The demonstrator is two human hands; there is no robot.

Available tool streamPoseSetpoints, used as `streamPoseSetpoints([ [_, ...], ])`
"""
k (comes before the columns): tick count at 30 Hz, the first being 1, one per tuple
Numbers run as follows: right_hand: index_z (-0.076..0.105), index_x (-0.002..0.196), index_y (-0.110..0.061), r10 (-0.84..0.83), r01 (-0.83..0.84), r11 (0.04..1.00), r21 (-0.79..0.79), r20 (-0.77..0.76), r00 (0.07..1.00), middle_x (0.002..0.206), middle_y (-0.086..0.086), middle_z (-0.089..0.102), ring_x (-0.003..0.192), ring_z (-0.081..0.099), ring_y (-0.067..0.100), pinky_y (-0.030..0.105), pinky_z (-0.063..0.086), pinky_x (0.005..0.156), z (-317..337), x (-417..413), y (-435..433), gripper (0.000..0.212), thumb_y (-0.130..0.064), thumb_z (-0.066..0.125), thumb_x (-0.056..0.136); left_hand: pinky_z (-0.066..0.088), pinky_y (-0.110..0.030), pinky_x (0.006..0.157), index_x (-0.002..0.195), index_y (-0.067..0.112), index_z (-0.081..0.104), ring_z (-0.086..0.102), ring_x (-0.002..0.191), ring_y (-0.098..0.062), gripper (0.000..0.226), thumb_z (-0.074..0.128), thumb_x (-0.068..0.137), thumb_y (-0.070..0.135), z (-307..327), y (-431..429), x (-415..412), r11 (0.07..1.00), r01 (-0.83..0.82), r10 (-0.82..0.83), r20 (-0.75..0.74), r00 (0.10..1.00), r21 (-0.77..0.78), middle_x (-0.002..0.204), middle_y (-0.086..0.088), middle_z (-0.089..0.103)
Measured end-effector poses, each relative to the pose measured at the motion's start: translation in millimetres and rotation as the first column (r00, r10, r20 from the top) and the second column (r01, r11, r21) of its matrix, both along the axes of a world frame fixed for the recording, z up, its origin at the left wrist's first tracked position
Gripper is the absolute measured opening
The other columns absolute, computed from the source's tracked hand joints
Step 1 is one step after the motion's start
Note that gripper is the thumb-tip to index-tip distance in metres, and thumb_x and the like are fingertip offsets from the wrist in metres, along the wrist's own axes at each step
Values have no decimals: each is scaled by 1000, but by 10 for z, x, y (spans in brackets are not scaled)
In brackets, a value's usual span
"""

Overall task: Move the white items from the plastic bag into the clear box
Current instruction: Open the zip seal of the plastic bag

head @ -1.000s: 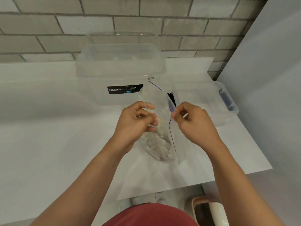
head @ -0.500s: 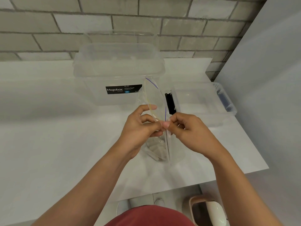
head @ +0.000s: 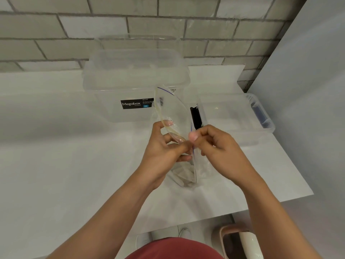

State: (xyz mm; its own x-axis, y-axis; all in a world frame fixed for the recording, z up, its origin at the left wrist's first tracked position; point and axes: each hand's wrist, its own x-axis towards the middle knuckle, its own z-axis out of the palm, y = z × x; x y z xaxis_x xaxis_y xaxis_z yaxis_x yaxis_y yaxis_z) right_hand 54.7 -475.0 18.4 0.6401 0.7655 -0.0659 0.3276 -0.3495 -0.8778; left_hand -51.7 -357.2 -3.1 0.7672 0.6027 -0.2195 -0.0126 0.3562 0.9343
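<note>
Head view showed the plastic bag (head: 175, 109) standing upright on the table (head: 56, 165), toward the front edge and right of centre, with the white items (head: 183, 174) heaped at its bottom. The left hand (head: 164, 146) pinched the yellowish lip of the mouth between thumb and fingers. The right hand (head: 218, 146) pinched the blue-lined lip opposite, so both grips were clamped on the bag. Compared with 1 s before, the hands had come together at the near end of the zip, while the far part of the mouth had bowed open into a wide gap. Judged from this, the seal was parted and the bag was nearly ready for emptying; no item had left it. The clear box (head: 134, 81), labelled Megabox, stood behind the bag near the back edge; whether its lid was on could not be told. A smaller clear container (head: 233, 116) sat toward the right edge.
</note>
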Motion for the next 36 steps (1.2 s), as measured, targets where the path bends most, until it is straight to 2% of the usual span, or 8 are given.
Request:
streamPoseSetpoints([
  [5,67,84,-27,105,-97,987,-127,59,993,81,-8,69,69,62,15,41,55,73,-41,45,-105,19,-41,63,96,61,-39,74,127,24,43,68,74,-24,63,73,82,-6,-28,39,-30,998,48,-47,-21,999,48,83,-9,65],
  [12,58,83,-26,-200,234,967,-96,280,939,73,-6,68,64,59,15,37,51,63,-74,79,-140,21,-37,53,100,59,-34,65,121,27,45,63,67,-19,58,65,82,-10,-33,45,-49,990,-8,15,-49,999,142,83,-12,59],
  [16,63,90,-27,-127,126,991,46,27,992,76,-2,70,69,60,20,44,50,71,-8,-32,-106,18,-37,54,102,57,-36,63,123,25,44,66,71,-25,53,64,84,-5,45,6,-27,999,-2,1,-15,1000,-53,90,-13,59],
  [20,65,106,-34,38,-33,999,34,-141,989,88,-8,72,85,67,11,30,51,80,-3,-81,-172,26,-52,66,88,59,-40,70,128,26,41,70,78,-24,67,75,79,-4,92,-6,-13,992,55,-55,4,998,-117,95,-12,62],
  [23,70,90,-29,25,-25,997,-69,-3,1000,85,-7,72,80,66,15,34,51,75,-9,-39,-248,9,-38,71,91,60,-39,70,128,25,41,67,77,-21,73,71,75,-15,82,-7,-27,998,21,-22,-15,1000,-51,90,-10,59],
  [28,64,82,-28,-119,149,979,-138,202,972,73,-7,71,54,53,10,31,45,58,-16,3,-290,16,-30,59,97,61,-42,67,127,29,40,59,68,-14,76,68,73,-15,67,-79,-102,984,52,-37,-91,995,169,78,-1,57],
  [33,61,86,-26,-241,288,953,-90,349,905,70,-10,70,63,58,10,33,45,61,48,28,-226,15,-30,54,99,61,-49,73,128,34,32,60,65,-13,82,73,69,-7,84,-118,-227,935,176,-120,-192,974,309,68,11,57],
  [36,61,88,-28,-260,304,951,-61,378,889,74,-12,71,69,61,15,34,47,66,136,28,-168,15,-31,53,100,60,-38,72,128,36,28,60,64,-8,84,75,70,-3,108,-124,-306,912,222,-146,-234,961,344,68,12,56],
])
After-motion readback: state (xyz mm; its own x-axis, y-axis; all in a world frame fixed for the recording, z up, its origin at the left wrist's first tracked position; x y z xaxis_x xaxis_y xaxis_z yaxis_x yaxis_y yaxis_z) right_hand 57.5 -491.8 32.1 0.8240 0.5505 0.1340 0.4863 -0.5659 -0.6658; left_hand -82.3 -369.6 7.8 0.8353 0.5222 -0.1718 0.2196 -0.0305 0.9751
